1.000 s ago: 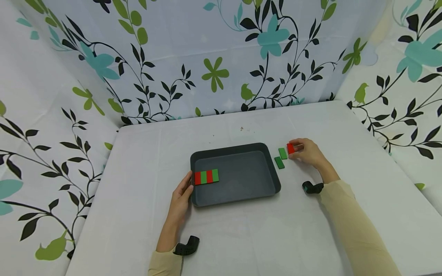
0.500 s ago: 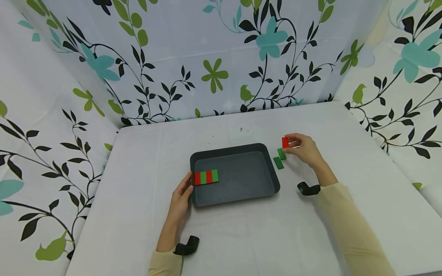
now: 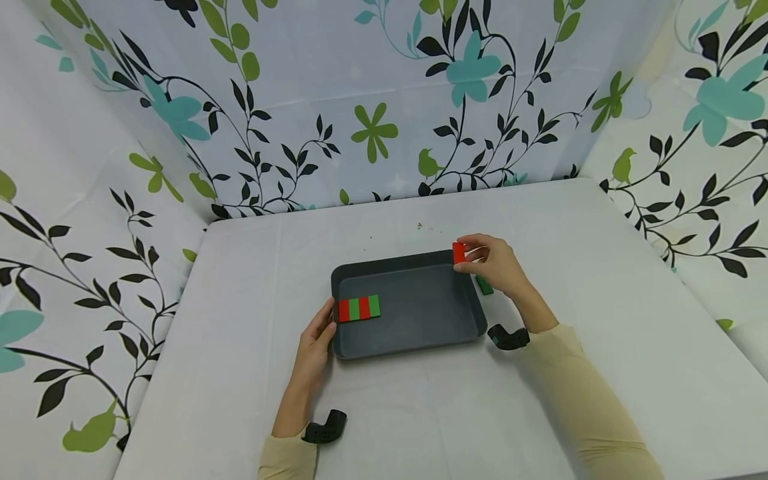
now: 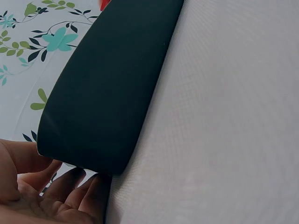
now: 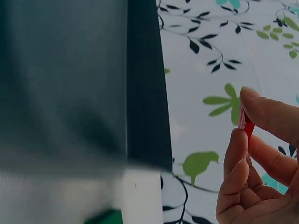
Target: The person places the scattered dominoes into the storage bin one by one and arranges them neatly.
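Observation:
My right hand pinches a red tile between thumb and fingertips, held over the far right corner of the dark grey tray. The right wrist view shows the same red tile edge-on beside the tray wall. A row of alternating red and green tiles lies along the tray's left side. Against the tray's left end rests my left hand; the left wrist view has its fingers touching the end wall, not wrapped round it.
A green tile lies on the white tabletop right of the tray, partly covered by my right hand. Patterned cloth stands behind and at both sides of the table. Small brown specks dot the surface beyond the tray.
My right hand has lifted the red tile from beside the green tiles and carried it left to the tray's far right corner. The left hand and the tray stay put.

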{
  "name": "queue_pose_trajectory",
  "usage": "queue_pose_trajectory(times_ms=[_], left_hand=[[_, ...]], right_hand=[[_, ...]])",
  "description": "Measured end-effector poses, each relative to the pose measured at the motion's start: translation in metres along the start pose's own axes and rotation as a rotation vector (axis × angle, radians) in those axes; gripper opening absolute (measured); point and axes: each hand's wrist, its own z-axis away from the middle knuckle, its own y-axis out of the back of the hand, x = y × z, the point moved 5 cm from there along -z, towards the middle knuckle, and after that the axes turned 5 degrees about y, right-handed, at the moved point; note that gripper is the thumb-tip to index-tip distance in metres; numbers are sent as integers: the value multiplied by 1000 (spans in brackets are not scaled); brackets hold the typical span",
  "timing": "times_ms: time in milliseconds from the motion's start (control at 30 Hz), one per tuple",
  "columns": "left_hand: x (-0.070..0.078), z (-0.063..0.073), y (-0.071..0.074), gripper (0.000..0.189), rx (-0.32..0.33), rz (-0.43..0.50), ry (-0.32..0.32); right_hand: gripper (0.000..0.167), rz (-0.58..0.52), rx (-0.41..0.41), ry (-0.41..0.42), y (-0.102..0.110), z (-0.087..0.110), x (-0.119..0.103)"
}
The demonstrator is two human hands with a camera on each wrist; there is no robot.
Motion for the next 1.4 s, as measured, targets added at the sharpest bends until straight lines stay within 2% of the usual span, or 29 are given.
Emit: queue_pose_trajectory(times_ms=[433,600,767,1100,1400], left_hand=[[-2,1,0,51,14,-2,6],[-1,1,0,51,12,-5,-10],[1,2,0,51,6,-11,-27],[-1,2,0,52,-4,-5,-84],[1,0,-1,52,6,-9,7]], right_hand=[[53,0,-86,115,-60,-2,-28],[52,19,-124,121,-86,-1,-33],[52,6,-163,91,-109,1,-35],[49,57,-193,58,-135,-1,-30],[46,96,-228,62,-146,-2,-30]])
